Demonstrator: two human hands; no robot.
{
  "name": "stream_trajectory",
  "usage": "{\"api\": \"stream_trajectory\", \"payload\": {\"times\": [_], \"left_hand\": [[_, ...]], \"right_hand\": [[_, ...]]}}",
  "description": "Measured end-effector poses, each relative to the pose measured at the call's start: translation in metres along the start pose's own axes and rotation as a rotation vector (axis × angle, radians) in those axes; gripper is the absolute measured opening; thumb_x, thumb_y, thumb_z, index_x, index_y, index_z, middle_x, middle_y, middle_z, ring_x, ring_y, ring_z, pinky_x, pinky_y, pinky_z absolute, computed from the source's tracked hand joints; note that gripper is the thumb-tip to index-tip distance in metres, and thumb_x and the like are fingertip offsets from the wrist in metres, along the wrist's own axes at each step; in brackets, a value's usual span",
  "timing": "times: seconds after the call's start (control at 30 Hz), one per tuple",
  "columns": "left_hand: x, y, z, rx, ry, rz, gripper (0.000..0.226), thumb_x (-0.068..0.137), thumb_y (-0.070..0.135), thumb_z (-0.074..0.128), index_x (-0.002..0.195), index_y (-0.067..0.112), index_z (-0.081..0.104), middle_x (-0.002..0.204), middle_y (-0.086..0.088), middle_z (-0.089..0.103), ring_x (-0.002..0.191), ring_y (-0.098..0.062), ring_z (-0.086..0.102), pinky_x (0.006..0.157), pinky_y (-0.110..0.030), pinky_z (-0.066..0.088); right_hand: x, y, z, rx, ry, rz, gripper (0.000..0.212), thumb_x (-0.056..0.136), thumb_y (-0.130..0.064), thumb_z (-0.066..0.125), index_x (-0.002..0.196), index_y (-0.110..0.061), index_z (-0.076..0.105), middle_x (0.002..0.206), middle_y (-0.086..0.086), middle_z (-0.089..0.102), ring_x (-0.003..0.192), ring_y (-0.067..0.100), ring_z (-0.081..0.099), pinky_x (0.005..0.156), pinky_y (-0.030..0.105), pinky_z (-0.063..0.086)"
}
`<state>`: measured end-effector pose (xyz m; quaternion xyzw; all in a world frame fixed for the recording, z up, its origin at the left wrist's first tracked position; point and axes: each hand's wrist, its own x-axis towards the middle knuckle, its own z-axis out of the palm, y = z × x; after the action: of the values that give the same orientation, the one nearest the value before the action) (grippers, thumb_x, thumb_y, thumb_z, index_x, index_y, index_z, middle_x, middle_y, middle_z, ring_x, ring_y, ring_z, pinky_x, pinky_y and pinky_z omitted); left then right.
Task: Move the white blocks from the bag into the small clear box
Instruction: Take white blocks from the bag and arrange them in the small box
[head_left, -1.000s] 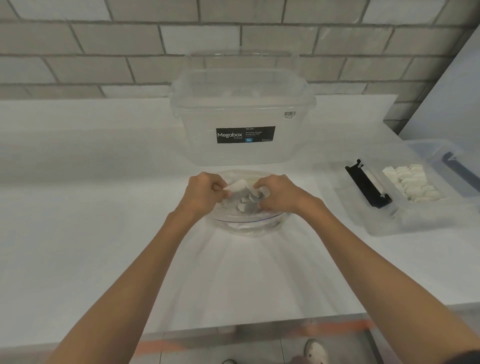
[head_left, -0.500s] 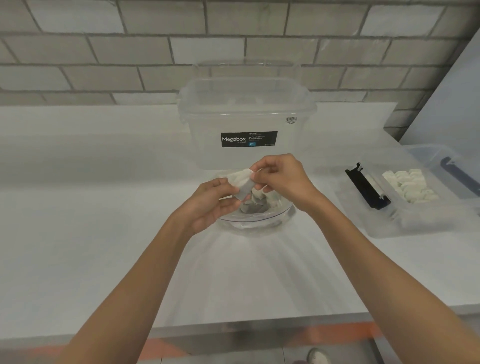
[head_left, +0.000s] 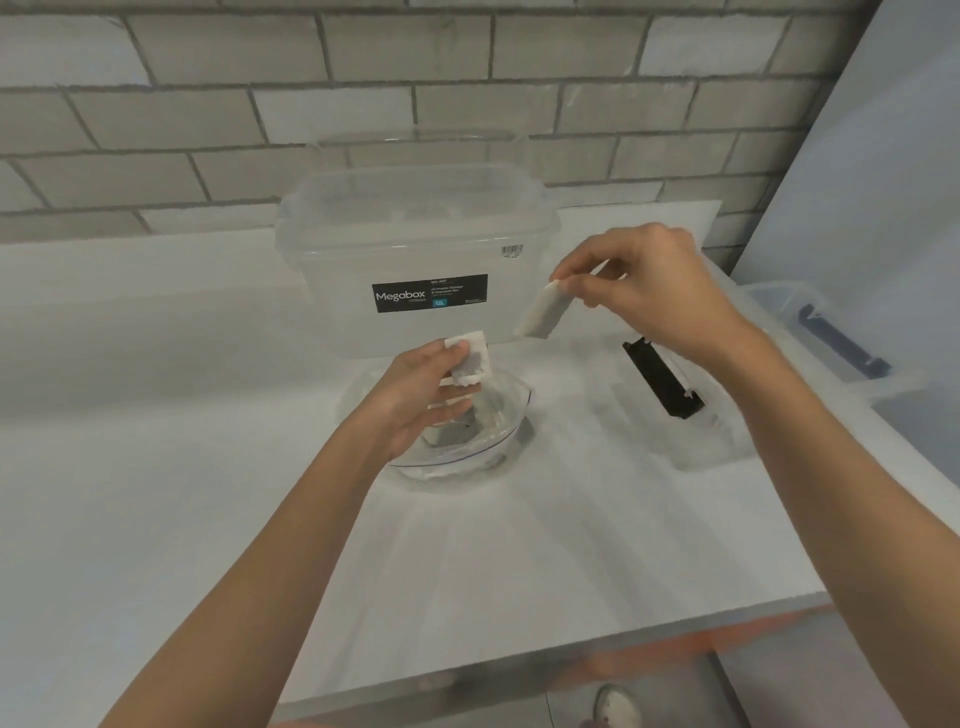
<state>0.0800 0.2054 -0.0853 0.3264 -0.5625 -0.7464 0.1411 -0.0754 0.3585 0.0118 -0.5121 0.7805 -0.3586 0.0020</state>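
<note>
My right hand (head_left: 641, 293) pinches a long white block (head_left: 540, 316) by its top end, holding it in the air in front of the big tub, left of the small clear box (head_left: 696, 447). My left hand (head_left: 421, 402) grips a squarer white block (head_left: 470, 359) just above the clear bag (head_left: 483, 447), which sits open like a bowl at the table's middle with more white pieces inside. A black clip (head_left: 662, 384) shows on the small clear box; my right arm hides most of its inside.
A large clear Megabox tub (head_left: 415, 249) with its lid on stands behind the bag against the brick wall. Another clear container with a dark blue handle (head_left: 841, 345) sits at the far right. The white table's front edge (head_left: 519, 665) runs below my arms.
Both hands lifted out of the bag. My right hand carried the long block up and to the right, while my left hand kept the square block over the bag.
</note>
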Motion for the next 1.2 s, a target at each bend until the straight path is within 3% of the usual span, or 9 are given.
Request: {"api": "stream_trajectory", "payload": {"times": [0.2, 0.33, 0.47, 0.57, 0.7, 0.93, 1.03, 1.13, 1.2], "left_hand": [[0.018, 0.014, 0.048, 0.13, 0.039, 0.121, 0.009, 0.091, 0.024, 0.065, 0.096, 0.02, 0.071, 0.084, 0.009, 0.069, 0.08, -0.007, 0.06, 0.079, -0.023, 0.05], [0.029, 0.019, 0.075, 0.182, 0.014, 0.172, 0.009, 0.089, 0.024, 0.067, 0.097, 0.02, 0.071, 0.082, 0.008, 0.068, 0.073, -0.003, 0.06, 0.078, -0.021, 0.048], [0.038, 0.019, 0.097, 0.207, -0.02, 0.17, 0.006, 0.088, 0.025, 0.068, 0.092, 0.022, 0.071, 0.081, 0.008, 0.068, 0.071, -0.004, 0.061, 0.073, -0.02, 0.046], [0.043, 0.018, 0.11, 0.221, -0.026, 0.167, 0.006, 0.088, 0.024, 0.068, 0.093, 0.022, 0.071, 0.08, 0.007, 0.068, 0.07, -0.003, 0.06, 0.071, -0.019, 0.046], [0.046, 0.018, 0.122, 0.222, -0.032, 0.158, 0.013, 0.088, 0.024, 0.068, 0.098, 0.018, 0.072, 0.082, 0.006, 0.068, 0.067, -0.002, 0.06, 0.071, -0.019, 0.046], [0.045, 0.02, 0.138, 0.176, -0.059, 0.162, 0.007, 0.088, 0.013, 0.068, 0.095, 0.013, 0.07, 0.076, 0.003, 0.07, 0.064, -0.003, 0.063, 0.065, -0.015, 0.052], [0.045, 0.022, 0.145, 0.075, -0.066, 0.144, 0.006, 0.088, 0.01, 0.067, 0.093, 0.008, 0.067, 0.083, -0.003, 0.072, 0.073, -0.009, 0.069, 0.07, -0.018, 0.056], [0.045, 0.024, 0.156, -0.122, -0.078, 0.093, 0.003, 0.088, 0.01, 0.067, 0.088, 0.012, 0.065, 0.087, -0.003, 0.07, 0.076, -0.011, 0.068, 0.077, -0.021, 0.057], [0.045, 0.024, 0.163, -0.233, -0.071, 0.027, 0.005, 0.085, 0.015, 0.069, 0.087, 0.018, 0.065, 0.084, 0.002, 0.069, 0.073, -0.01, 0.062, 0.072, -0.018, 0.052]], "right_hand": [[-0.003, 0.047, -0.075, -0.156, 0.031, 0.059, 0.009, 0.086, -0.017, 0.07, 0.09, -0.023, 0.075, 0.078, -0.012, 0.065, 0.068, 0.009, 0.057, 0.066, 0.012, 0.037], [-0.007, 0.085, -0.097, -0.32, -0.168, 0.16, 0.012, 0.085, -0.012, 0.069, 0.084, -0.023, 0.072, 0.074, -0.013, 0.065, 0.067, 0.008, 0.06, 0.061, 0.014, 0.04], [-0.01, 0.137, -0.077, -0.358, -0.402, 0.255, 0.017, 0.084, -0.006, 0.063, 0.08, -0.021, 0.071, 0.084, 0.001, 0.07, 0.06, 0.009, 0.062, 0.056, 0.014, 0.045], [-0.011, 0.168, -0.052, -0.39, -0.495, 0.277, 0.017, 0.083, -0.005, 0.063, 0.078, -0.02, 0.071, 0.091, 0.004, 0.067, 0.068, 0.014, 0.063, 0.069, 0.029, 0.054], [-0.009, 0.193, -0.03, -0.455, -0.521, 0.253, 0.02, 0.084, -0.009, 0.064, 0.073, -0.026, 0.065, 0.098, 0.004, 0.056, 0.088, 0.026, 0.063, 0.072, 0.032, 0.052], [-0.009, 0.207, -0.027, -0.48, -0.538, 0.231, 0.013, 0.086, -0.011, 0.062, 0.082, -0.023, 0.067, 0.107, 0.006, 0.058, 0.089, 0.027, 0.063, 0.074, 0.034, 0.052], [-0.008, 0.194, -0.042, -0.369, -0.399, 0.223, 0.014, 0.09, -0.014, 0.059, 0.094, -0.018, 0.071, 0.099, 0.004, 0.063, 0.088, 0.02, 0.062, 0.074, 0.027, 0.049], [-0.011, 0.159, -0.055, 0.057, -0.22, 0.24, 0.012, 0.091, -0.02, 0.062, 0.091, -0.014, 0.073, 0.082, 0.002, 0.071, 0.067, 0.012, 0.066, 0.064, 0.015, 0.05], [-0.014, 0.135, -0.057, 0.333, -0.195, 0.279, 0.017, 0.09, -0.027, 0.064, 0.092, -0.012, 0.072, 0.08, 0.005, 0.073, 0.066, 0.014, 0.069, 0.059, 0.017, 0.051]]}}
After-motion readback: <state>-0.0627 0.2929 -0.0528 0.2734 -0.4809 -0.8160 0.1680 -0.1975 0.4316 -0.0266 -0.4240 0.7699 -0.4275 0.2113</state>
